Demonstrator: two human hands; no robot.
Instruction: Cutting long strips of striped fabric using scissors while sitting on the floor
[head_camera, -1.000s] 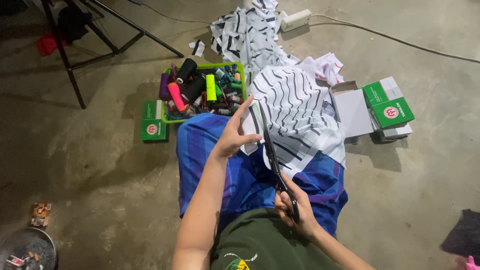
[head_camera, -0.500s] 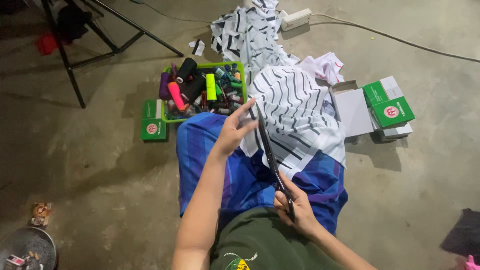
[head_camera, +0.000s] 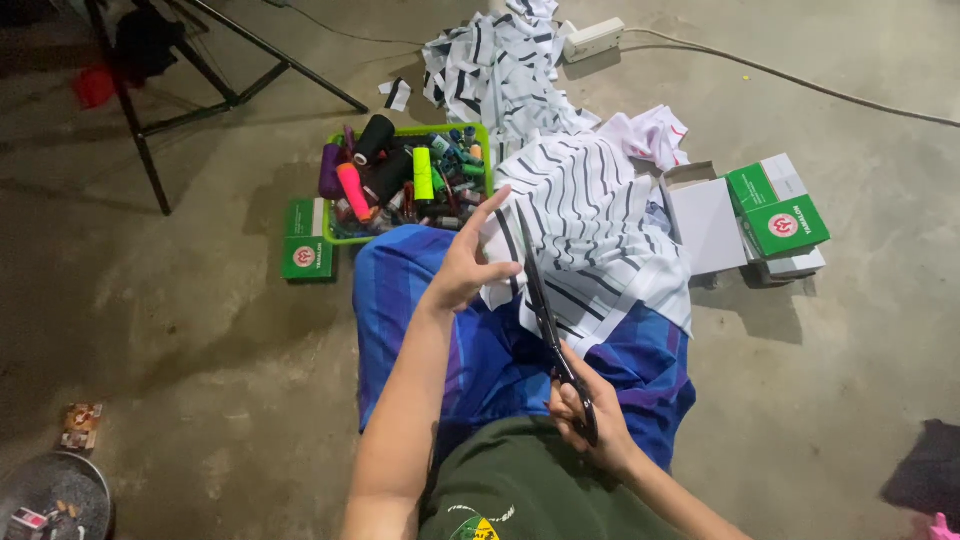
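Right hand (head_camera: 588, 418) is gripping long black steel scissors (head_camera: 545, 315); left hand (head_camera: 468, 262) is pinching soft white black-striped cloth (head_camera: 590, 225).

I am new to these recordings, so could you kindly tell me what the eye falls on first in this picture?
First, the long black scissors at the centre, worked by the right hand through white cloth with black stripes, whose edge the left hand holds over a blue-clad lap. Behind them a green basket of bright thread spools sits on the concrete floor, with green and white boxes to the right.
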